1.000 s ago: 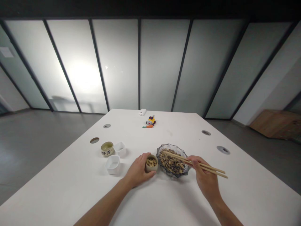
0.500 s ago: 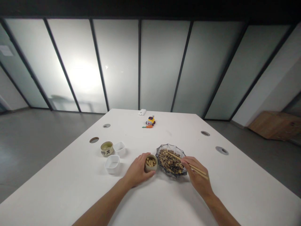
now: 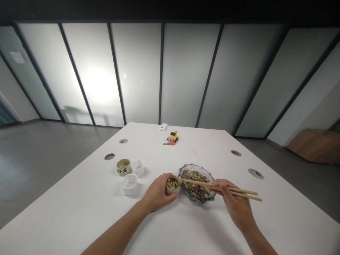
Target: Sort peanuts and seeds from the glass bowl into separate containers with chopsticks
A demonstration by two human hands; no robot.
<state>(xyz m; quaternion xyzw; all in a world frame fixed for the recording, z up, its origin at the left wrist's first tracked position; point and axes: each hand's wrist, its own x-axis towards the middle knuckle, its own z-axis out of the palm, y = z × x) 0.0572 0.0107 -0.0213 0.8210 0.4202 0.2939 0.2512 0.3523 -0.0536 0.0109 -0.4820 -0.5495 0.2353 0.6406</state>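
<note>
My left hand [image 3: 160, 193] is wrapped round a small ceramic cup [image 3: 172, 190], which is tilted a little and has peanuts [image 3: 172, 183] in it. My right hand [image 3: 234, 202] grips a pair of wooden chopsticks [image 3: 239, 192]. Their tips point left, over the glass bowl and close to the cup's right rim; whether they pinch a nut is too small to tell. Beneath them stands the scalloped glass bowl [image 3: 208, 199], filled with striped sunflower seeds [image 3: 193, 175] and some darker pieces.
On the left stand a second ceramic cup [image 3: 123, 170] with dark characters and two white plastic dishes [image 3: 130, 190], [image 3: 137, 171]. Farther back lie a toy car [image 3: 173, 136], a toy carrot [image 3: 169, 143] and a white box [image 3: 163, 126]. Round holes [image 3: 256, 173] pierce the white table [image 3: 186, 230].
The chopsticks have risen out of the seeds and swung left to the cup's rim, lying flatter. My left hand stays round the cup. The whole view has shifted slightly.
</note>
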